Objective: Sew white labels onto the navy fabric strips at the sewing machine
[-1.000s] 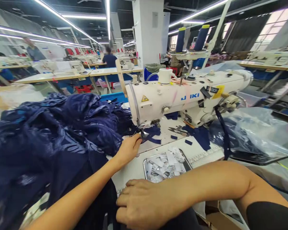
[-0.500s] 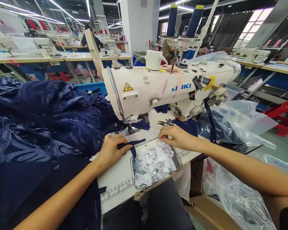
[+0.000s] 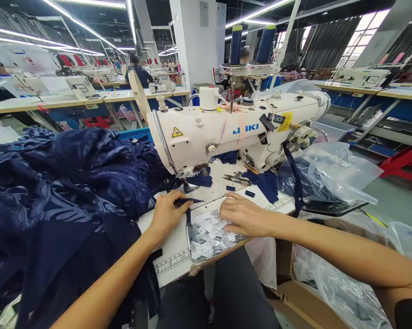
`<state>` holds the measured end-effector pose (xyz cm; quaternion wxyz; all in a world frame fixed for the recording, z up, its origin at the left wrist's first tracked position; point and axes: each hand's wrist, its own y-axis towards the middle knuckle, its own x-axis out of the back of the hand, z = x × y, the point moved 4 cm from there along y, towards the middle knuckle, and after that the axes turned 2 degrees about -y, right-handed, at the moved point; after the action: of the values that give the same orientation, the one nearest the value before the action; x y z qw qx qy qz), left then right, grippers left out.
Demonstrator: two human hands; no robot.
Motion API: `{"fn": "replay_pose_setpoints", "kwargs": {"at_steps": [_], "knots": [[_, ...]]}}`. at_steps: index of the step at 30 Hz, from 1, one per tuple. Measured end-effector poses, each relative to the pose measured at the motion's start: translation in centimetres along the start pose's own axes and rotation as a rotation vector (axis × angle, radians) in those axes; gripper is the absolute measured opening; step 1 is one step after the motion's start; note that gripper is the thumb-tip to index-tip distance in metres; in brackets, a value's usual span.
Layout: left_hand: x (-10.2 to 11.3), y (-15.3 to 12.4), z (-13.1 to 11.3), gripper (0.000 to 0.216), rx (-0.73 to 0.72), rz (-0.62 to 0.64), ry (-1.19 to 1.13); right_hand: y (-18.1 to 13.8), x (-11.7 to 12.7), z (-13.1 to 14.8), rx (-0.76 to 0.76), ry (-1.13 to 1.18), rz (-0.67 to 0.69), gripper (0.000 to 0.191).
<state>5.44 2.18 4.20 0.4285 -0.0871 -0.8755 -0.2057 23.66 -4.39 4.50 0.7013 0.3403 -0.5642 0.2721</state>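
Note:
My left hand (image 3: 169, 212) is closed in a pinch on a narrow navy fabric strip (image 3: 188, 200), beside the presser foot (image 3: 187, 186) of a white sewing machine (image 3: 199, 137). One end of the strip points right across the bed; another part hangs down at the tray's left edge. My right hand (image 3: 242, 214) lies over the right side of a metal tray (image 3: 188, 249), thumb and bent fingers apart, touching the white printed labels (image 3: 206, 237) heaped there. Its fingertips are partly hidden among them. Thread snips (image 3: 236, 179) and small navy scraps (image 3: 250, 193) lie beyond the right hand.
A large pile of navy patterned fabric (image 3: 89, 164) fills the left side. At right are a clear plastic bag (image 3: 343, 169), a cardboard box (image 3: 302, 301) and a red stool (image 3: 404, 160). Thread cones (image 3: 236, 45) stand behind the machine. Other people sit farther back.
My right hand has come down and toward me from the machine bed onto the labels, uncovering small navy scraps. My left hand still pinches the strip. The camera view has shifted.

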Motion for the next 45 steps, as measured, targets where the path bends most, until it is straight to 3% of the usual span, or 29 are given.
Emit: {"fn": "replay_pose_setpoints", "kwargs": {"at_steps": [3, 8, 12, 14, 18, 22, 28, 32, 36, 41, 45], "knots": [[-0.4, -0.1, 1.1, 0.023, 0.123, -0.028, -0.213, -0.2, -0.3, 0.1, -0.012, 0.038, -0.051, 0.015], [-1.0, -0.3, 1.2, 0.020, 0.239, 0.040, -0.532, -0.7, 0.1, -0.9, -0.147, 0.262, -0.159, 0.017], [-1.0, -0.5, 1.5, 0.028, 0.349, 0.056, -0.721, -1.4, 1.7, -2.9, -0.369, 0.423, -0.562, 0.012], [-1.0, -0.6, 1.8, 0.033, 0.425, 0.058, -0.788, -1.2, 2.1, -3.4, -0.429, 0.502, -0.685, 0.012], [-0.7, -0.7, 2.0, 0.040, 0.527, 0.069, -0.865, 1.9, 0.9, -3.2, -0.416, 0.932, -0.614, 0.014], [-0.2, -0.7, 1.7, 0.040, 0.519, 0.076, -0.948, 6.2, -1.2, -2.0, -0.432, 1.256, -0.530, 0.016], [0.1, -1.2, 2.1, 0.040, 0.554, 0.050, -1.012, 9.8, -2.6, -2.0, -0.523, 1.248, -0.580, 0.016], [0.6, -1.2, 1.9, 0.039, 0.515, 0.032, -1.052, 10.3, -2.6, -2.1, -0.548, 1.158, -0.672, 0.016], [0.9, -1.0, 1.8, 0.032, 0.525, -0.064, -0.967, 10.5, -2.9, -1.9, -0.542, 1.087, -0.718, 0.015], [0.8, -1.0, 2.1, 0.026, 0.576, -0.102, -0.958, 10.4, -3.0, -2.0, -0.554, 1.203, -0.657, 0.014], [0.9, -1.0, 2.2, 0.025, 0.567, -0.076, -0.969, 10.5, -2.8, -2.3, -0.534, 1.300, -0.509, 0.018]]}}
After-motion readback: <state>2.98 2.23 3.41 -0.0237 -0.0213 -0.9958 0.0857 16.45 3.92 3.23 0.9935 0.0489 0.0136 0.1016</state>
